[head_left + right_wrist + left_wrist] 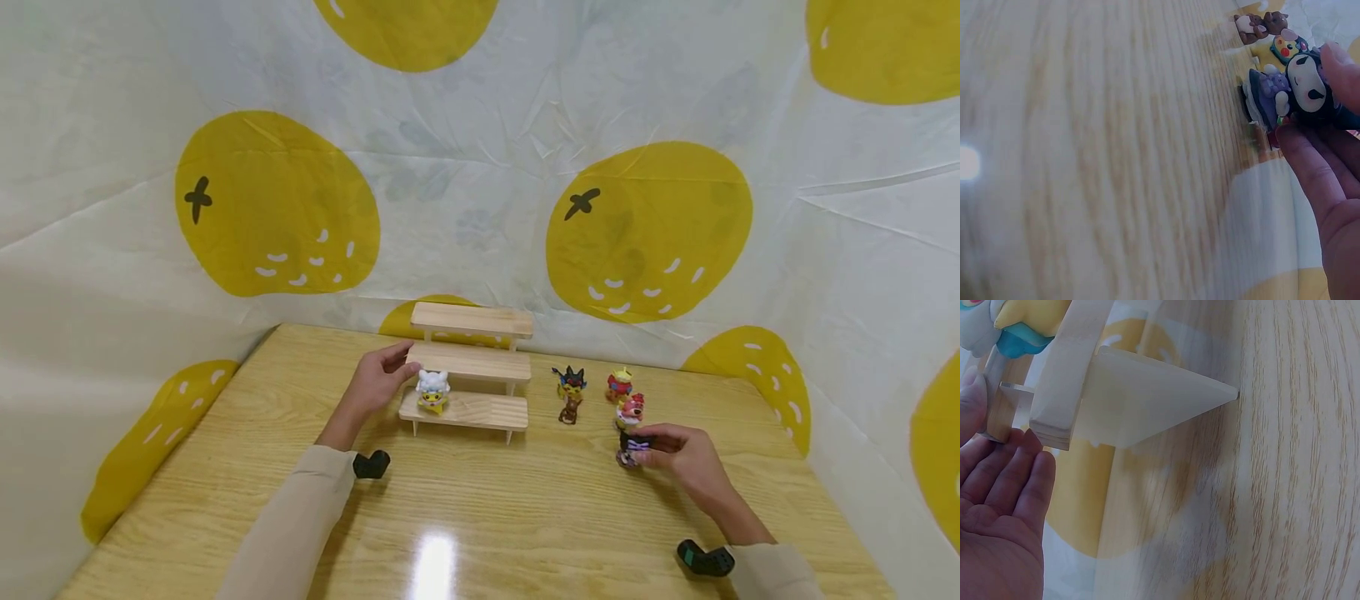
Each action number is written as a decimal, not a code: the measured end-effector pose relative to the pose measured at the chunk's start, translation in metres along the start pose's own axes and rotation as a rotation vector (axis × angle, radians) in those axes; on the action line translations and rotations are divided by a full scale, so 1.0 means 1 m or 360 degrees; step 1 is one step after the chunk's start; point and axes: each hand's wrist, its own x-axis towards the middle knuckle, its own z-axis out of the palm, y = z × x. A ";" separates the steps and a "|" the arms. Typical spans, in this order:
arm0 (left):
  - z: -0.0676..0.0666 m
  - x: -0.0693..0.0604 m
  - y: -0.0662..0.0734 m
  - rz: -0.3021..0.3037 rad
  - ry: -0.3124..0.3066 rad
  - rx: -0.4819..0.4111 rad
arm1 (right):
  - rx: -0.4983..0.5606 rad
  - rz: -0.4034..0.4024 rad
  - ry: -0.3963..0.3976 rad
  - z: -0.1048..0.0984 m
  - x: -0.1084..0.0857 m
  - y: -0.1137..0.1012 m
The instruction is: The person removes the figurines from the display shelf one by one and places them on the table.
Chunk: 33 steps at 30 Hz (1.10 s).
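Note:
My left hand [375,382] holds the left end of the middle step of a three-tier wooden display stand [468,363]. In the left wrist view the thumb lies on one face of that board, with the fingers [1007,481] against the other. A figurine with a white hood and yellow body [432,392] stands at the left of the lowest step. Over on the right, my right hand [686,462] pinches a black-and-purple figurine [1307,87] by its head between thumb and fingers. Whether its base touches the table cannot be told.
Behind the held figurine stand a pink bear-like figurine [630,410] and a red-and-yellow one [619,383]. A yellow figurine in a black hood [572,382] and a small brown figurine [568,411] are between them and the stand. Patterned cloth [465,208] hangs around the wooden table [525,517].

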 end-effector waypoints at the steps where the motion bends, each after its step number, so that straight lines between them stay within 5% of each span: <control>1: 0.000 0.000 0.000 0.0000 0.0001 -0.0001 | -0.0004 0.0001 -0.0004 0.000 0.000 0.000; 9: 0.000 0.001 -0.001 0.0001 0.0008 -0.0009 | -0.0034 -0.0031 0.0024 -0.004 -0.001 -0.001; 17: 0.000 0.001 -0.001 0.0010 0.0000 0.0008 | -0.0066 -0.0068 0.0242 -0.010 -0.004 -0.009; 24: -0.001 0.001 -0.003 0.0022 0.0005 -0.0001 | 0.0242 -0.0197 0.0365 -0.008 -0.001 -0.030; 33: 0.001 0.001 -0.002 0.0032 0.0012 -0.0020 | 0.0434 -0.0299 0.0247 0.013 0.006 -0.057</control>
